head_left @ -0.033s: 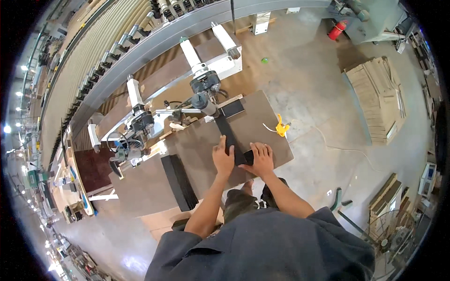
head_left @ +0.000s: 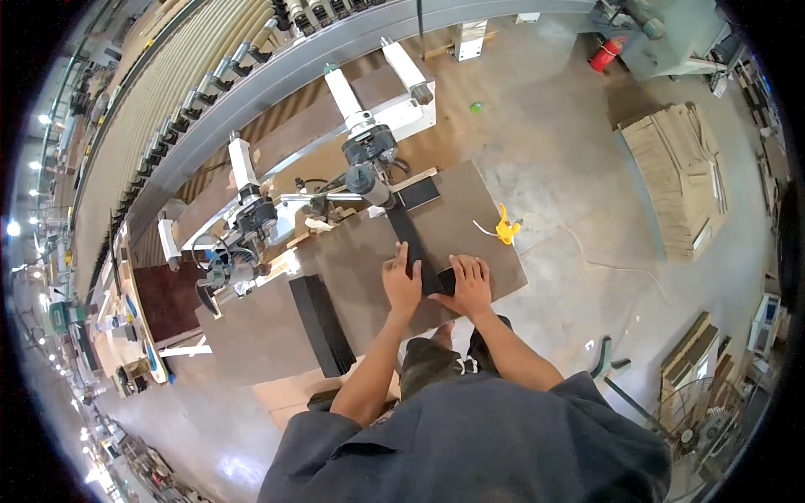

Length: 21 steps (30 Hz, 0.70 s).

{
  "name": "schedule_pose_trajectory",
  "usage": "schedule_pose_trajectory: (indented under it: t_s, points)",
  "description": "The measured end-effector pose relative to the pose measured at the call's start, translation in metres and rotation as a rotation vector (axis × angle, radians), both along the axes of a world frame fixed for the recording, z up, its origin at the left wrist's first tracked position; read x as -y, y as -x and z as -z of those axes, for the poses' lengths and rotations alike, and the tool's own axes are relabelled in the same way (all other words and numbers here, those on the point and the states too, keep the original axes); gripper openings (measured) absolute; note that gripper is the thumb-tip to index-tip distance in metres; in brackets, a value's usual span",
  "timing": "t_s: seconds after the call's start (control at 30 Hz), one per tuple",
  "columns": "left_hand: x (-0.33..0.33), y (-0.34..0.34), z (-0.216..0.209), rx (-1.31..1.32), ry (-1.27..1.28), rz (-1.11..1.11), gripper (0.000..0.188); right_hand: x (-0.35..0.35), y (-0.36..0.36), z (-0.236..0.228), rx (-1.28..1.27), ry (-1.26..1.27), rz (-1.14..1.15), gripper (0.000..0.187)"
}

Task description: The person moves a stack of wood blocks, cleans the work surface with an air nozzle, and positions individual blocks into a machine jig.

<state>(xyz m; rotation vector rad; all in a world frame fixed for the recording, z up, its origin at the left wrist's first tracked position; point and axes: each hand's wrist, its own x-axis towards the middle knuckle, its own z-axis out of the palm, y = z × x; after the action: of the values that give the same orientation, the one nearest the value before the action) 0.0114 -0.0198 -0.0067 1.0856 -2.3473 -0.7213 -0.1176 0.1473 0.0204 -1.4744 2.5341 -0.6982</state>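
Observation:
A long black strip (head_left: 407, 233) lies on the brown work board (head_left: 478, 218), its far end under the grey cylindrical head of a machine unit (head_left: 369, 182). My left hand (head_left: 402, 283) closes on the strip's left edge, thumb and forefinger at its side. At the near end, my right hand (head_left: 468, 287) grips a small black end part (head_left: 447, 280), its thumb stretched left towards the strip; whether this part is joined to the strip I cannot tell. A short black block (head_left: 418, 194) sits beyond the strip. Left of my hands lies a stack of black strips (head_left: 320, 327).
Another machine unit (head_left: 251, 214) stands at the left, before a roller conveyor (head_left: 193, 75). A yellow object (head_left: 505, 226) lies at the board's right edge. On the floor are a cardboard stack (head_left: 671, 180) and a red fire extinguisher (head_left: 605, 54). A fan (head_left: 700, 419) stands at lower right.

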Motion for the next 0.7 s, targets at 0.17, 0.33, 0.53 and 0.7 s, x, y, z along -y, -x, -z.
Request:
schedule_pose_trajectory:
  t_s: [0.17, 0.33, 0.53, 0.7]
  points:
    - [-0.007, 0.004, 0.001, 0.023, -0.030, -0.045, 0.064, 0.002, -0.002, 0.000, -0.069, -0.029, -0.020, 0.111]
    - [-0.007, 0.005, -0.005, -0.003, -0.053, -0.104, 0.064, 0.005, -0.007, 0.003, -0.088, -0.028, -0.044, 0.107]
    - [-0.007, 0.004, -0.007, -0.032, -0.146, -0.135, 0.067, 0.005, -0.010, 0.004, -0.092, -0.098, -0.027, 0.107]
    - [-0.006, 0.006, -0.004, -0.048, -0.153, -0.107, 0.069, 0.005, -0.008, 0.006, -0.115, -0.120, -0.026, 0.099]
